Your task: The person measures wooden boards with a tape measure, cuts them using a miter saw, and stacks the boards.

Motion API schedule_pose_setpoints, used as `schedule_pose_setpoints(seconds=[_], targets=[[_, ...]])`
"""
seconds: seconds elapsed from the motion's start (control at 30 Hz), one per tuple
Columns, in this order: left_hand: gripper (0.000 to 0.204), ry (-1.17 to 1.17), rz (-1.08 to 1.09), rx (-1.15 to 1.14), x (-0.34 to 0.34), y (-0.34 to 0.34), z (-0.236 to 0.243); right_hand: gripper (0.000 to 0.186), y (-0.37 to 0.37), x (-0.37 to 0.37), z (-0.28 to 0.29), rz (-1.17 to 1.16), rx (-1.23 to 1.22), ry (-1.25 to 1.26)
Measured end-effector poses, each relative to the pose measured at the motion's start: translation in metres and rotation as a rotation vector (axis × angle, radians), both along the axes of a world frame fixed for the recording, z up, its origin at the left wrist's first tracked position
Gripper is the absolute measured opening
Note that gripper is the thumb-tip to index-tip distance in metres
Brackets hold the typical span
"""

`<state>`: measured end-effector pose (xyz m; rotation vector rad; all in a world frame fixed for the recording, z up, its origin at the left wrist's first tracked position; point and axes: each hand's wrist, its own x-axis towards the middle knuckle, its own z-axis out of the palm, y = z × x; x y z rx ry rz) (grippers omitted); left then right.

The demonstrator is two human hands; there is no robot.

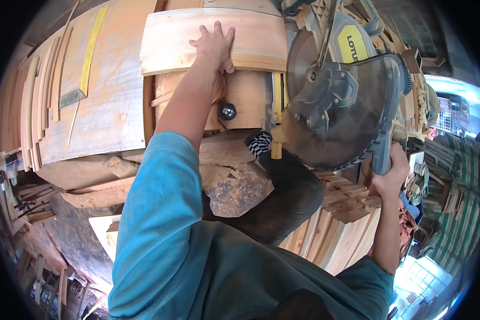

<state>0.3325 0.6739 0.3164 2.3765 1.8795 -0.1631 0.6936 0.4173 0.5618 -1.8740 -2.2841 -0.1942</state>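
A wide, pale wooden board (261,40) lies across the bench at the far middle. My left hand (214,47) rests flat on top of it with fingers spread, near the board's front edge. The board's right end reaches the round blade (303,58) of a miter saw (330,88). At the right, my right hand (393,170) is wrapped around the saw's dark handle (382,152). The saw's guard (357,133) hides much of the blade. Whether the blade is turning I cannot tell.
A yellow-bladed try square (92,50) and thin wood strips (42,90) lie on the bench's left side. A small dark round knob (227,111) sits below the board. Stacked timber (336,229) stands at the lower right, by my bent leg (288,197).
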Motion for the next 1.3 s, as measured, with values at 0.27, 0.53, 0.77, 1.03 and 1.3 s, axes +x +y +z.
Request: schedule_pose_setpoints(seconds=[0.27, 0.53, 0.77, 1.03, 1.3], targets=[[0.128, -0.011, 0.005, 0.011, 0.001, -0.003, 0.004, 0.035, -0.003, 0.007, -0.022, 0.061, 0.083, -0.039], [0.127, -0.064, 0.053, -0.051, 0.002, -0.005, 0.010, 0.040, -0.006, 0.011, -0.046, 0.095, 0.129, -0.059], [0.128, -0.027, 0.005, 0.014, -0.001, -0.004, 0.006, 0.044, -0.009, 0.013, -0.058, 0.098, 0.137, -0.080], [0.128, -0.029, -0.011, 0.044, -0.002, -0.004, 0.004, 0.045, -0.008, 0.009, -0.073, 0.113, 0.173, -0.085], [0.129, -0.027, 0.025, -0.031, 0.001, -0.007, 0.014, 0.042, 0.000, 0.007, -0.071, 0.127, 0.188, -0.081]])
